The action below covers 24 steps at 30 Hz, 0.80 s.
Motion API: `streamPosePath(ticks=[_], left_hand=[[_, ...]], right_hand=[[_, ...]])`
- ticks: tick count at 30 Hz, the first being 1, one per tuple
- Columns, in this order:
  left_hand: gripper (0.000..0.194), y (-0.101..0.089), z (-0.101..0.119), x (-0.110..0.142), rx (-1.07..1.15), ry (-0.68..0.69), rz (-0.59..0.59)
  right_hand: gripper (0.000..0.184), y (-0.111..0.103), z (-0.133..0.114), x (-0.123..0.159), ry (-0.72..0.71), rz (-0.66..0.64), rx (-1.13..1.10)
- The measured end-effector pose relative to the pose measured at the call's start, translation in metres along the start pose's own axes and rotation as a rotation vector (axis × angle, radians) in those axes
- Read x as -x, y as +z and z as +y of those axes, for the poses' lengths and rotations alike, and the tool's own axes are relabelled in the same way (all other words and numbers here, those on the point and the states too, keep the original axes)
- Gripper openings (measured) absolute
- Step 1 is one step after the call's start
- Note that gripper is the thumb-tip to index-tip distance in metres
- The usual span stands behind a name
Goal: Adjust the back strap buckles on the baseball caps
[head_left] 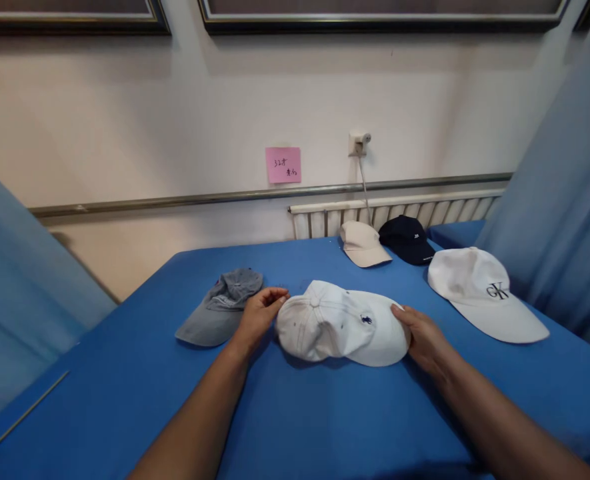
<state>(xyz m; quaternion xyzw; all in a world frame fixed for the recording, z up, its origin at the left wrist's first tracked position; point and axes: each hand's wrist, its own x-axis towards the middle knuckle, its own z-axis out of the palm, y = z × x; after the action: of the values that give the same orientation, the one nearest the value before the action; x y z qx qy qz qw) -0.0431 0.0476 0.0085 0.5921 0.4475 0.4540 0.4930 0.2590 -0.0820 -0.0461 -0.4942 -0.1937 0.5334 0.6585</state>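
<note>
A white baseball cap [325, 320] with a small dark blue emblem lies in front of me, its brim pointing right. My right hand [422, 337] grips the brim's outer edge, thumb on top and the other fingers largely hidden underneath. At the opposite end, my left hand [261, 313] is closed, thumb and fingers pinched at the rear edge of the cap. Just left of that hand rests a faded grey-blue cap [215, 310], its crown partly sunken. A larger white cap with black lettering [479, 290] sits to the right.
Blue covering [295, 420] spreads over the table. At the back stand a cream cap [362, 243] and a navy cap [405, 239] by the radiator [315, 223]. Blue curtains [25, 300] hang on both sides. A pink note [283, 165] and a socket [358, 144] are on the wall.
</note>
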Motion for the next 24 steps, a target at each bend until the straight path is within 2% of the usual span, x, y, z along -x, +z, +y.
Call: streamPosePath(ticks=[6,11,16,24], left_hand=[[0.033,0.001,-0.009,-0.005,-0.095,-0.016,-0.079],[0.028,0.008,-0.013,-0.001,-0.2,-0.032,-0.173],[0.03,0.009,-0.019,0.0,-0.262,-0.036,-0.229],[0.03,0.011,-0.024,0.001,-0.329,-0.028,-0.298]], right_hand=[[0.017,-0.054,-0.009,0.001,-0.076,0.326,-0.15],[0.022,-0.089,-0.019,-0.005,-0.176,0.531,-0.298],[0.032,-0.107,-0.02,-0.008,-0.287,0.568,-0.35],[0.034,-0.111,-0.021,-0.016,-0.231,0.579,-0.34]])
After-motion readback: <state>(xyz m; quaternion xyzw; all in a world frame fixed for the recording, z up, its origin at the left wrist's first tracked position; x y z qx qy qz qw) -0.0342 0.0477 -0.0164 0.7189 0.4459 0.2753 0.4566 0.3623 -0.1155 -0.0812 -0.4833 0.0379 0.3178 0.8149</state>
